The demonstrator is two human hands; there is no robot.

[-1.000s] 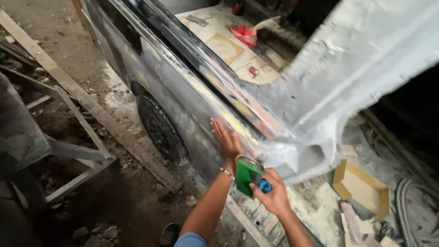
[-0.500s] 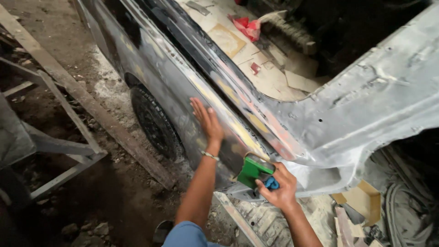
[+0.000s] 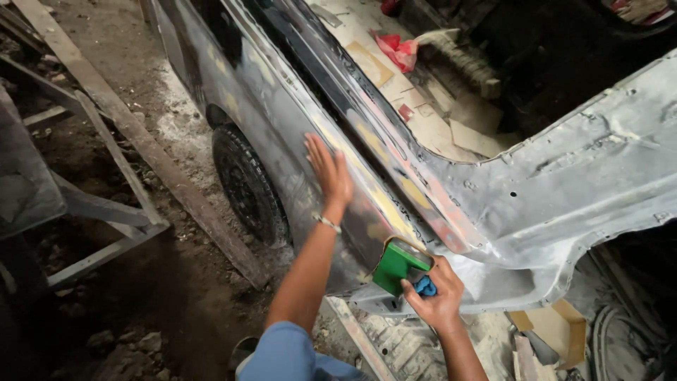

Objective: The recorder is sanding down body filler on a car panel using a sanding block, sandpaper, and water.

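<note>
Since the earlier frames, both hands have travelled along the car body panel (image 3: 282,120): the left hand (image 3: 328,173) now lies farther up the side, above and to the right of the black tyre (image 3: 247,187), and the right hand (image 3: 437,300) has brought the green sanding block (image 3: 396,264) nearer to the torn lower edge of the metal. The left hand rests flat on the grey, sanded panel, its fingers (image 3: 317,152) straight, slightly spread and holding nothing; a thin bracelet (image 3: 327,223) circles the wrist. The right hand's fingers are clamped on the green sanding block together with a bit of blue cloth (image 3: 424,286), which peeks out between block and palm. The block is pressed against the lower part of the panel, just below patches of yellow filler (image 3: 391,212) and beside the bare, bent sheet metal (image 3: 564,190) that sweeps off to the right. A blue sleeve (image 3: 282,349) covers the left upper arm at the bottom edge. On the dirt floor (image 3: 141,310) to the left stands a grey metal frame (image 3: 99,204), and a long wooden plank (image 3: 141,141) runs beside the tyre. Inside the stripped shell lie flattened pieces of cardboard (image 3: 416,106) and a red rag (image 3: 398,49).
</note>
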